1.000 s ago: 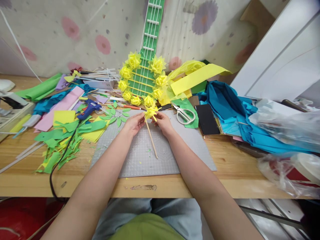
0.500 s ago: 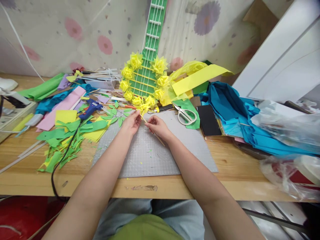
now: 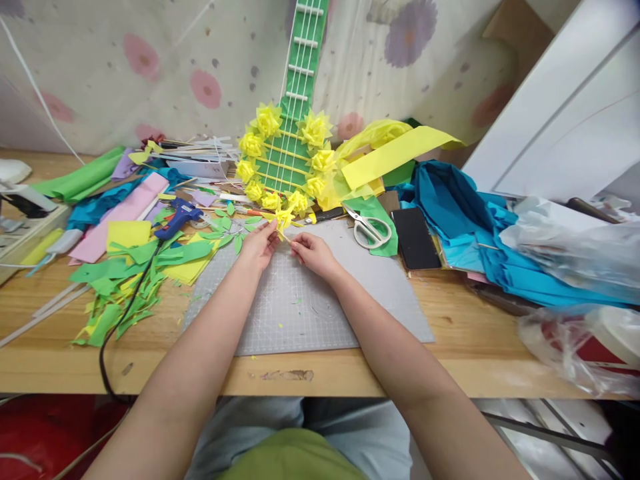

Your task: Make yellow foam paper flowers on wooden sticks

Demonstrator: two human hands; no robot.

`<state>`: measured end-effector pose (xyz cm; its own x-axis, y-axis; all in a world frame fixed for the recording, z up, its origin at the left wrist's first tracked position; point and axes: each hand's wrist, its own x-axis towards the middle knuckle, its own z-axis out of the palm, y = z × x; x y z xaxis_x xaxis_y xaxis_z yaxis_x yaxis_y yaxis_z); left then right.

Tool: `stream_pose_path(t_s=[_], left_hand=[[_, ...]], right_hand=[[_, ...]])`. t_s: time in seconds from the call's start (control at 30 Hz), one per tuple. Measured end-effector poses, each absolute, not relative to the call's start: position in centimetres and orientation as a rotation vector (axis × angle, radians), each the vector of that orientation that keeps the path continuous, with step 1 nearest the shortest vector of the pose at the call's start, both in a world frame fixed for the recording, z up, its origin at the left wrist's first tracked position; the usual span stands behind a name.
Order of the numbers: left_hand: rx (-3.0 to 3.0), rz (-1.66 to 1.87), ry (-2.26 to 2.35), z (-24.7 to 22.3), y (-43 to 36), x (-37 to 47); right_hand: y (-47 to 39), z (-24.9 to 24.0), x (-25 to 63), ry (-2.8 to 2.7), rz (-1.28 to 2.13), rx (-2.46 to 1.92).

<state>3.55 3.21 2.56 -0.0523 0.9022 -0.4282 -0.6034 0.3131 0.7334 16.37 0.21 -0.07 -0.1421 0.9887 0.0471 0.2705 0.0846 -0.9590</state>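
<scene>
My left hand (image 3: 260, 245) pinches a yellow paper flower (image 3: 284, 218) by its base, above the back of the grey cutting mat (image 3: 310, 307). Beside it, my right hand (image 3: 314, 255) has its thumb and fingers pressed together close to a thin stick that slants from under the flower. Whether the right fingertips grip the stick is too small to make out. Directly behind stands a green guitar-shaped piece (image 3: 290, 157) with white strings, ringed by several yellow paper flowers.
Left of the mat lie a blue glue gun (image 3: 177, 217), its black cord and green scraps (image 3: 107, 287). To the right are scissors (image 3: 370, 232), a black phone (image 3: 416, 239) and blue paper (image 3: 455, 207). A plastic-wrapped tub (image 3: 595, 343) is at the far right.
The stick that stretched past my right hand over the mat no longer shows there. The flower is now turned a little between my hands, and the view has shifted slightly.
</scene>
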Motion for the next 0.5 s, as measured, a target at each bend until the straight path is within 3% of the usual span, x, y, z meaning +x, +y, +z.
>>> stream_pose_path(t_s=[0.5], left_hand=[[0.403, 1.273, 1.075, 2.90, 2.59, 3.72]], right_hand=[[-0.13, 0.82, 16.14, -1.708, 0.772, -1.499]])
